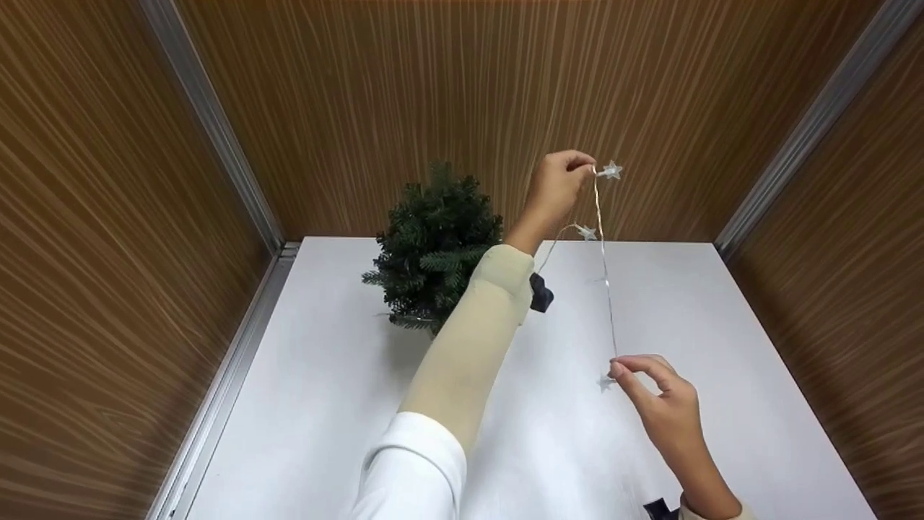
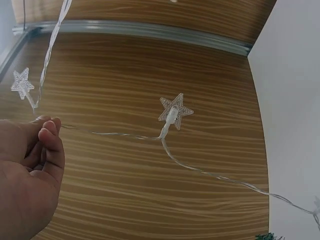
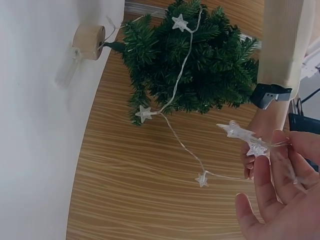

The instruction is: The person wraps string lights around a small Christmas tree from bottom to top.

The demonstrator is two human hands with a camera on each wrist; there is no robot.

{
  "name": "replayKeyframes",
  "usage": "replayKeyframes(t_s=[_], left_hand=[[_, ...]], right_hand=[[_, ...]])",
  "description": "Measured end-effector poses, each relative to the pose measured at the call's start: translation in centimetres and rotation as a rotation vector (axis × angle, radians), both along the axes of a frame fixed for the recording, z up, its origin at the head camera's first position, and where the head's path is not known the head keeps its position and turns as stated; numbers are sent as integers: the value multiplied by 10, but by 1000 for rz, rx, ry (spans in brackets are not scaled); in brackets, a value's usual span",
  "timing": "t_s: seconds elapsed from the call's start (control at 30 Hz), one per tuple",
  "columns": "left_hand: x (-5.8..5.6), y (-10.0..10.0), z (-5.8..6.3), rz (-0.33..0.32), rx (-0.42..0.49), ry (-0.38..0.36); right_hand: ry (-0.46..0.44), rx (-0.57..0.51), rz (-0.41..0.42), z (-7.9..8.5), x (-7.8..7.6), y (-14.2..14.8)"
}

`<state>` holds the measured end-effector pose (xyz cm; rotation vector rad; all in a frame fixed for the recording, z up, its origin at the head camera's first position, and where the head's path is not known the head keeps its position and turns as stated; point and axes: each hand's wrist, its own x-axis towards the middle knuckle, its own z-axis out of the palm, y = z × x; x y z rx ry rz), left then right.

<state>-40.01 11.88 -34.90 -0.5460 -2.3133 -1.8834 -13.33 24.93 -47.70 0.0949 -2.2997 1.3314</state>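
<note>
My left hand (image 1: 559, 189) is raised to the right of a small artificial Christmas tree (image 1: 433, 245) and pinches the thin wire of a star string light (image 1: 605, 267). One clear star (image 1: 611, 170) sticks out right beside those fingertips. Lower and nearer, my right hand (image 1: 668, 404) pinches the same wire between thumb and fingers, with another star (image 1: 605, 383) at its fingertips. Between the hands the wire runs nearly straight. From the left hand, more wire with a star (image 2: 176, 111) leads back toward the tree. In the right wrist view, wire and a star (image 3: 180, 22) lie against the branches.
The tree's round wooden base (image 3: 89, 42) stands on the white table (image 1: 325, 361). Wood-grain panels (image 1: 433, 87) rise at the back and both sides, with metal rails (image 1: 216, 130) along the corners. My left forearm crosses in front of the tree's right side.
</note>
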Motion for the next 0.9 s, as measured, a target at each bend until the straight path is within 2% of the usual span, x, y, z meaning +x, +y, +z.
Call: replayKeyframes(t_s=[0.27,0.4,0.57,0.9], left_hand=[[-10,-16,11,5,2,-21],[-12,-22,20,9,-35,-7],[-15,-31,32,11,-33,2],[-18,-44,46,14,20,-28]], right_hand=[[33,-17,52,5,2,-7],[115,-5,84,8,1,-10],[194,-17,127,14,-1,-15],[192,-21,137,26,-4,-27]])
